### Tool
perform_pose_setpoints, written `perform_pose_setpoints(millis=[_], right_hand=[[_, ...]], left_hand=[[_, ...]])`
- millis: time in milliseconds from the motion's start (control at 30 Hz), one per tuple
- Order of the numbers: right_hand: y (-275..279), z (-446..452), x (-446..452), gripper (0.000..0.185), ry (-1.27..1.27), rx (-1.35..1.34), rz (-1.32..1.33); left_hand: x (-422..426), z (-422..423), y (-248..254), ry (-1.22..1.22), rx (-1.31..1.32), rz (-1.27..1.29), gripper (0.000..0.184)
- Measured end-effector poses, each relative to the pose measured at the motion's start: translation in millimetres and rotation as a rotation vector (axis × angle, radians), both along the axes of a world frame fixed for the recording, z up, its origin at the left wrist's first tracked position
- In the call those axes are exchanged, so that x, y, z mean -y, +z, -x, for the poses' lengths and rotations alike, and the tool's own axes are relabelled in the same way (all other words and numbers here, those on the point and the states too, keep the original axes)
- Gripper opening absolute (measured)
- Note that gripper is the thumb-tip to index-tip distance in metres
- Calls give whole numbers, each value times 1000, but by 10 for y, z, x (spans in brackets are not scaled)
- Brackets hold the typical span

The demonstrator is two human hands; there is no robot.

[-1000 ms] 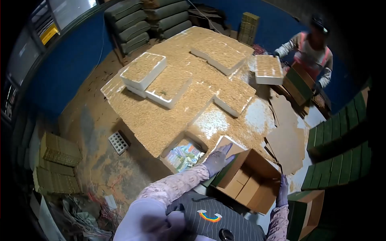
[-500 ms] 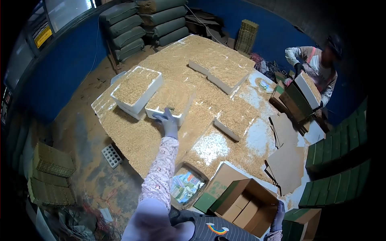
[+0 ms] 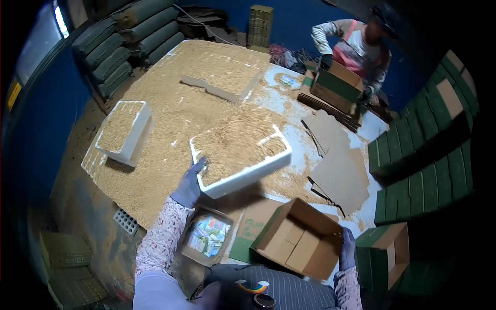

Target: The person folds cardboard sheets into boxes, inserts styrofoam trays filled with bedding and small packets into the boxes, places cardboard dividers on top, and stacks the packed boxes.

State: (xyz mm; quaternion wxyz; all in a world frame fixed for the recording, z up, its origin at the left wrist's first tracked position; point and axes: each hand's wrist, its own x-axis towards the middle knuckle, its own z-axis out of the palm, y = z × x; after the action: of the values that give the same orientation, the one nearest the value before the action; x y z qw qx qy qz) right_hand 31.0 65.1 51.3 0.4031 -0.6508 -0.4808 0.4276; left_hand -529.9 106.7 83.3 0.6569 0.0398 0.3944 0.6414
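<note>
My left hand (image 3: 187, 187), in a grey glove, grips the near left corner of a white foam box (image 3: 249, 179) heaped with tan, sawdust-like loose material. The box is tilted and seems to hang just above the table, with a shadow under it. My right hand (image 3: 348, 249), also gloved, holds the right edge of an open cardboard box (image 3: 310, 235) close to my body. Its inside shows bare brown cardboard. Left of it stands a smaller carton (image 3: 227, 219) full of colourful printed packets (image 3: 208, 235).
Tan material covers the table, where another filled foam box (image 3: 135, 142) stands at the left and more foam pieces (image 3: 222, 90) lie behind. A co-worker (image 3: 356, 49) handles a green carton (image 3: 336, 88) across the table. Flat cardboard sheets (image 3: 338, 173) and rows of green boxes (image 3: 413, 191) occupy the right.
My left hand has brought the filled foam box rightward and nearer, off its earlier spot beside the other one. My right hand stays on the cardboard box. The co-worker's foam box has gone from sight.
</note>
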Motion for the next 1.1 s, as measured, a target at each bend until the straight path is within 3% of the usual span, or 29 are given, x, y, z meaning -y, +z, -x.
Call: perform_pose_setpoints(millis=[33, 67, 100, 133, 167, 233, 367, 533, 567, 600, 667, 733, 800, 833, 867, 900, 933, 967, 1033, 1067, 1100], right_hand=[[-36, -13, -84, 25, -37, -51, 26], [-56, -68, -207, 27, 11, -25, 72], [-2, -22, -288, 29, 176, 192, -67], [153, 97, -380, 31, 146, 68, 26], [-77, -82, -477, 31, 170, 22, 126], [43, -85, -554, 32, 182, -135, 170], [113, -167, -507, 32, 204, -273, 186], [-164, -181, -382, 33, 279, -70, 71], [-248, -161, -390, 33, 290, -16, 22], [-189, -68, -364, 35, 237, -20, 149], [-74, 25, -281, 40, 293, 45, 50], [24, -47, -363, 42, 318, 91, 143], [280, -238, -544, 43, 591, -80, 339], [476, -323, -632, 45, 633, -329, 342], [253, -359, -847, 46, 410, -307, 381], [-1, -455, -1139, 51, 352, -217, 255], [-211, -530, -1402, 56, 292, -132, 131], [-340, -533, -1605, 56, 302, -137, 135], [-529, -414, -1945, 82, 258, 694, -121], [-554, -303, -2078, 82, 277, 683, -121], [-561, -170, -2194, 93, 270, 859, -38]], left_hand=[[52, -282, 173, -148, -304, -193, 48], [46, -568, 286, -234, -318, -252, 51], [28, -901, 357, -297, -219, -256, 54], [33, -1229, 391, -355, -158, -273, 57], [30, -1549, 379, -418, -203, -326, 61], [20, -1920, 122, -511, -814, -677, 68], [335, -2432, 180, -643, -660, -427, 88], [848, -2009, 642, -717, -384, -160, 104], [919, -1929, 552, -708, -494, -154, 103], [954, -1916, 517, -698, -604, -152, 102], [986, -1977, 433, -709, -637, -126, 98], [965, -2092, 257, -665, -699, -185, 93], [905, -2190, 307, -660, -717, -136, 86], [885, -2193, 246, -812, -976, 12, 83], [872, -2219, 153, -955, -1231, 172, 79], [965, -2273, -88, -826, -1576, -31, 72], [1022, -2277, -289, -717, -1755, -190, 65], [1016, -2324, -242, -723, -1767, -158, 61], [1008, -2420, -38, -783, -1830, -93, 53], [999, -2463, 72, -838, -1877, -58, 50], [997, -2527, 155, -805, -1938, -33, 44]])
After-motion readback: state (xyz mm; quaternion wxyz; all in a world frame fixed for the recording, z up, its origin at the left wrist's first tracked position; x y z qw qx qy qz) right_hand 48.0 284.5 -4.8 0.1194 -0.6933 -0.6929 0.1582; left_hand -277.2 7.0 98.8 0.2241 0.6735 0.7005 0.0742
